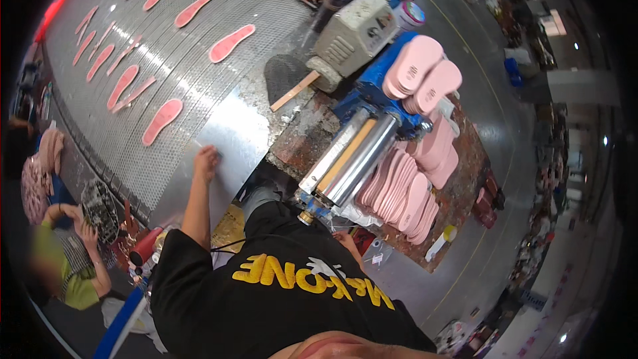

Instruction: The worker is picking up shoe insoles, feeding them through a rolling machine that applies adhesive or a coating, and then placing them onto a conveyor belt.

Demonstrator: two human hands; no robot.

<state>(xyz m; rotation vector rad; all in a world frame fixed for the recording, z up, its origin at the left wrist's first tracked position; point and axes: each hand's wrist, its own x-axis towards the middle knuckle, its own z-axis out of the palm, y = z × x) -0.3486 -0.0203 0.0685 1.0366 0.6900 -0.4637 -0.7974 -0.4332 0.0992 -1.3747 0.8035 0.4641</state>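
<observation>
My right hand (347, 243), at six o'clock from the roller machine (359, 164), is partly hidden; I cannot tell its grip. My left hand (207, 160) is curled narrow by the metal plate (232, 129). At its ten o'clock, a pink insole (161, 122) lies on the mesh belt (194, 80).

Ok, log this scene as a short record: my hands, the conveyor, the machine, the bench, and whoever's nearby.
Left hand: fingers curled, at the shiny metal plate; contact unclear
Right hand: below the roller machine in view, partly hidden; grip unclear
Mesh conveyor: pink insoles spread out
Roller machine: metal rollers, blue frame
Bench: stacked insoles
Co-worker: left side, green sleeve
</observation>
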